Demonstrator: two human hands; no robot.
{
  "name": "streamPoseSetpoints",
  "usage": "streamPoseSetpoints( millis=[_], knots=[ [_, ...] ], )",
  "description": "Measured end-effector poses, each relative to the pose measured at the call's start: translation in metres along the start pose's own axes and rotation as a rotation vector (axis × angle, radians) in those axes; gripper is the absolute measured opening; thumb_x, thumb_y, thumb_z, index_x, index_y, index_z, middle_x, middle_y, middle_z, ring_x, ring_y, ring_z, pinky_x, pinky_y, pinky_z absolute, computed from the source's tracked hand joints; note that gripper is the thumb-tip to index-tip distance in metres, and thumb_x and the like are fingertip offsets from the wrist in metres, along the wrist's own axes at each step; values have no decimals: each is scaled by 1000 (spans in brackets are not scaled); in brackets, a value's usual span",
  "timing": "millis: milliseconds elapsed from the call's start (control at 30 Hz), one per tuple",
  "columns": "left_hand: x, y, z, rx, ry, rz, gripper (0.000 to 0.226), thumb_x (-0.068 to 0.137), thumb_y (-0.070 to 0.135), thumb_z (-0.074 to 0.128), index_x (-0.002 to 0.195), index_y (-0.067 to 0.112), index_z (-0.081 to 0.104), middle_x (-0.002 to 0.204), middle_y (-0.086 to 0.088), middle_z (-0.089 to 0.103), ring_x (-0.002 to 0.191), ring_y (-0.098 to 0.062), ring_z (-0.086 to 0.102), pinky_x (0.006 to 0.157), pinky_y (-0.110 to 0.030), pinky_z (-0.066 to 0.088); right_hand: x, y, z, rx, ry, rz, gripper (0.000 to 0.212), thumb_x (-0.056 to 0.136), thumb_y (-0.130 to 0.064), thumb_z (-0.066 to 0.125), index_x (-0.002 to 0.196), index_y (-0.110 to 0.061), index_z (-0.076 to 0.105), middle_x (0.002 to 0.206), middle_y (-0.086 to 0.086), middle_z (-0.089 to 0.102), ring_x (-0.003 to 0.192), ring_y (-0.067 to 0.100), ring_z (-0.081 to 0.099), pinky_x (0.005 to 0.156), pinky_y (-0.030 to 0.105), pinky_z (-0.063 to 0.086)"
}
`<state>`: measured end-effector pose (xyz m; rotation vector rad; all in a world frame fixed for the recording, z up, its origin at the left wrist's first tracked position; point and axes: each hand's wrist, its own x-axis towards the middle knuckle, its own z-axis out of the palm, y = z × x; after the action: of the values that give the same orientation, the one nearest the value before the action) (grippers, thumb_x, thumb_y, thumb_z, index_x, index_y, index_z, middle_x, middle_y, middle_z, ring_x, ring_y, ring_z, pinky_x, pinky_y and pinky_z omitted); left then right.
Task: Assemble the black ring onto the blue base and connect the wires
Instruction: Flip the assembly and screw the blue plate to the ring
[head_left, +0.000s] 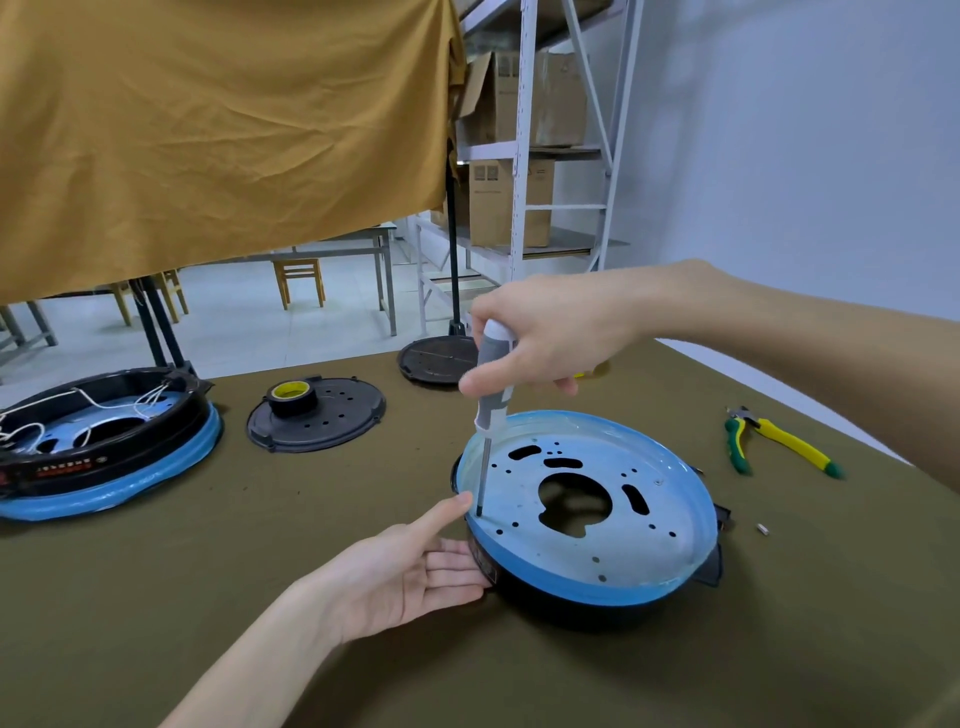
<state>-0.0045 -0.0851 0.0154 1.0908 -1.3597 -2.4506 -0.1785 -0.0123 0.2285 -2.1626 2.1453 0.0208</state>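
Right hand: the right hand was curled round the grey-and-white handle of a screwdriver, gripping it from above, with the thumb pressed along the handle's near side.
Screwdriver: it stood nearly upright, its thin shaft running down to a tip that met the inner floor of the blue base close to the left rim.
Left hand: the left hand lay flat and relaxed, palm up, fingers straight and touching the black ring's left wall; the thumb reached up to the blue rim just beside the screwdriver tip.
Blue base: a shallow round pan with many small holes, several slots and a large irregular cut-out in the middle, sitting near the middle-right of the olive table cloth.
Black ring: the black ring showed beneath the blue base, around its lower edge, with black tabs jutting out at the right.
Second unit: at far left sat another assembly of black ring and blue base with white wires looped inside, cut off by the frame edge.
Other items: a black cover plate carrying a tape roll, a second dark plate behind, green-and-yellow pliers at right, and a tiny metal part near the base.
Hard to make out: whether the tip sat on a screw could not be told; a yellow object behind the right hand was mostly hidden.
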Motion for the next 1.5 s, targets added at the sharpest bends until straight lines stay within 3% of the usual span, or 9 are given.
streamPoseSetpoints(
  millis=[67, 200, 300, 400, 767, 967, 1133, 1233, 1500],
  knots=[
    [0, 0, -1, -2, 2, 3, 90, 63, 49, 90, 126, -9, 61, 116, -26, 74, 108, -32, 75, 86, -37, 64, -1, 0, -1, 71, -38, -28, 31, 94, -47, 69, 100, -22, 52, 75, 0, 71, 51, 16, 68, 44, 24, 49],
    [1, 0, -1, -2, 3, 0, 90, 64, 49, 89, 126, -9, 61, 116, -25, 74, 108, -32, 75, 86, -37, 64, 2, -2, 2, 7, 12, -14, 41, 93, -55, 66, 91, -15, 59, 47, -4, 60, 39, 16, 62, 38, 19, 43],
    [2, -1, -2, -4, -1, 1, 89, 66, 49, 89, 127, -9, 61, 117, -26, 74, 109, -33, 75, 87, -38, 64, 1, -2, 0, 34, -20, -6, 30, 94, -52, 67, 99, -27, 51, 52, -9, 66, 43, 10, 63, 40, 20, 45],
    [3, -1, -3, -12, 0, -6, 88, 66, 48, 89, 127, -9, 61, 116, -26, 74, 109, -33, 75, 85, -38, 64, 1, 1, 2, 47, 4, -25, 26, 96, -45, 67, 95, -22, 56, 64, -4, 71, 47, 14, 67, 40, 20, 45],
    [5, -2, -4, -2, 6, 1, 96, 61, 50, 93, 129, -9, 60, 118, -27, 73, 110, -34, 74, 89, -39, 63, -3, 6, 2, 77, -6, -30, 30, 93, -46, 71, 94, -19, 58, 58, -4, 66, 45, 17, 64, 40, 22, 44],
    [4, -1, -4, -11, 6, -3, 92, 64, 50, 91, 128, -9, 61, 117, -26, 74, 109, -33, 74, 87, -39, 63, -1, 6, 3, 79, 0, -43, 27, 96, -44, 68, 96, -22, 54, 79, 2, 75, 48, 17, 69, 41, 23, 44],
    [5, -1, -5, -15, -1, -5, 87, 68, 49, 88, 127, -9, 61, 117, -26, 74, 110, -33, 74, 88, -39, 63, -2, 4, -4, 33, -105, -47, 26, 94, -39, 71, 102, -27, 49, 88, -1, 74, 52, 16, 70, 60, 34, 51],
    [4, -1, -5, -18, -1, -9, 88, 66, 48, 89, 127, -9, 61, 117, -26, 74, 109, -33, 75, 88, -39, 63, -1, 2, -6, 43, -85, -50, 26, 93, -41, 73, 98, -24, 54, 75, 1, 73, 47, 17, 66, 54, 31, 47],
    [4, -1, -4, -12, -5, -5, 101, 53, 49, 99, 127, -10, 62, 118, -27, 73, 109, -34, 74, 85, -39, 64, 4, 0, -5, 43, -83, -49, 26, 92, -38, 75, 98, -21, 56, 79, 6, 75, 53, 18, 68, 43, 25, 47]
  ],
)
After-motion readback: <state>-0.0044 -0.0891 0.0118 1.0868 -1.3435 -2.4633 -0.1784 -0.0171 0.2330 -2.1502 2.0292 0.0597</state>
